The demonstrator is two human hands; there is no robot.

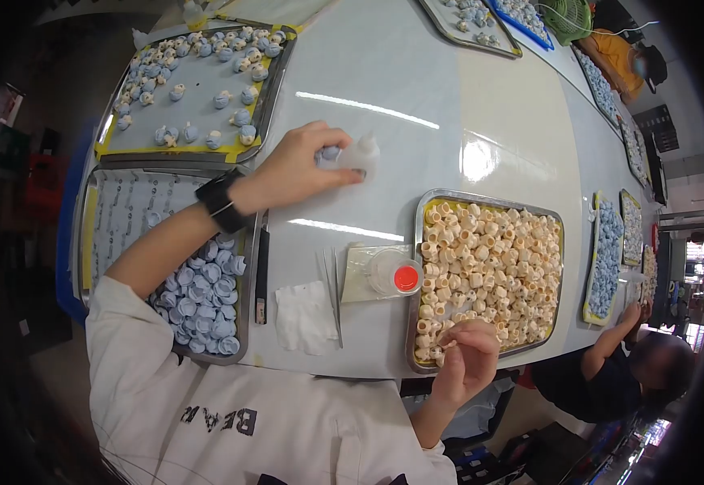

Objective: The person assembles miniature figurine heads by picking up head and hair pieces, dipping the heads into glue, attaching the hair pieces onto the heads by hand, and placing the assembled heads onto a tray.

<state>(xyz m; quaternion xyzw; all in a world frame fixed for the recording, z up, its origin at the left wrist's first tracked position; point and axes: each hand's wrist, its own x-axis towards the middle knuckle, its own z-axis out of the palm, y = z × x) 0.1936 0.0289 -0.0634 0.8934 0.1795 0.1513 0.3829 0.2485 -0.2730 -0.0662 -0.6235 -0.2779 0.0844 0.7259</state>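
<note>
My left hand (307, 166), with a black watch on the wrist, reaches over the white table. Its thumb and fingers close around a translucent squeeze bottle (362, 155), and a small light-blue piece (329, 153) shows inside the same grip. At the near edge of a metal tray (563, 267) of cream hollow pieces (489, 259), my right hand (471, 364) has its fingers curled in a pinch. A small cream piece (448, 344) shows at its fingertips, partly hidden.
Light-blue cup-shaped pieces (206, 299) fill part of a left tray; assembled blue-and-cream pieces (222, 99) lie on another above. Tweezers (336, 299), a white cloth (303, 317), a black-handled tool (263, 275) and a red-centred container (396, 275) lie between trays. Two people sit at right.
</note>
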